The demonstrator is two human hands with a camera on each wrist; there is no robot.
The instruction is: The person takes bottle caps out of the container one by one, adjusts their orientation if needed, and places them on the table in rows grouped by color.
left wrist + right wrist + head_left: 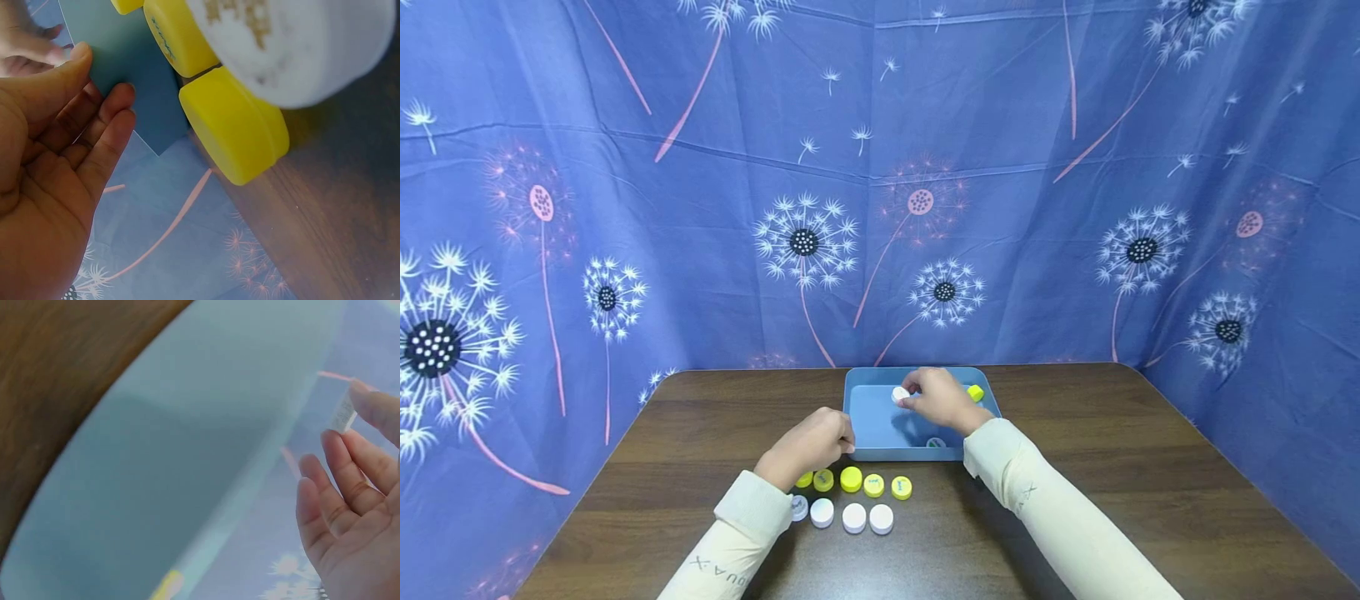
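My right hand is above the blue tray, thumb and fingertips pinching a white bottle cap. In the right wrist view that white cap is seen edge-on between thumb and fingers. My left hand is at the tray's front left corner, thumb and fingers holding its edge; the left wrist view shows the left hand against the tray wall. Inside the tray are a yellow cap at the back right and a whitish cap near the front wall.
In front of the tray, several yellow caps form a row on the brown wooden table. A row of several white caps lies nearer me, partly behind my left sleeve. A blue dandelion-print cloth hangs behind.
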